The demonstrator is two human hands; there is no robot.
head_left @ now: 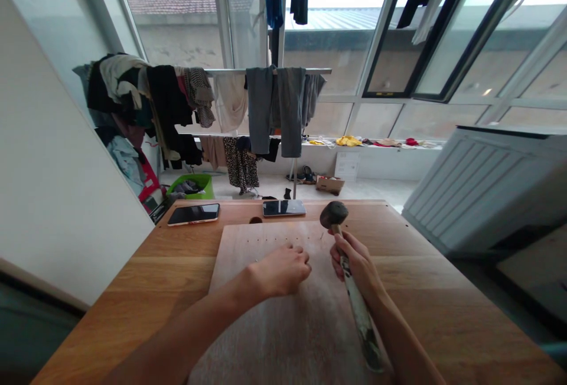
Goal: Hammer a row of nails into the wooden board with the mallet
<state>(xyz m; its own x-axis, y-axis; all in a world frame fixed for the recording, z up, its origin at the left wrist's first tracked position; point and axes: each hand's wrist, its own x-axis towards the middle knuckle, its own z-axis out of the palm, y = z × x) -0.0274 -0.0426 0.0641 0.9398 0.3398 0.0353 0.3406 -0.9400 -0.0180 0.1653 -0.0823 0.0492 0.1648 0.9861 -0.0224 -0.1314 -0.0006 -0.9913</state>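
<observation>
My right hand is wrapped around the handle of a mallet, just below its dark, rounded head. The mallet is tilted, with its head towards the far edge of the table. My left hand is low over a pale wooden board, its fingers curled; whether they hold anything is hidden. Along the far part of the board runs a row of small dark dots, too small to tell if they are holes or nail heads. One thin nail-like piece stands at the right end of that row.
Two phones lie on the wooden table: a black one at the far left and another at the far middle. Beyond stand a clothes rack with laundry, a green basin and a white cabinet.
</observation>
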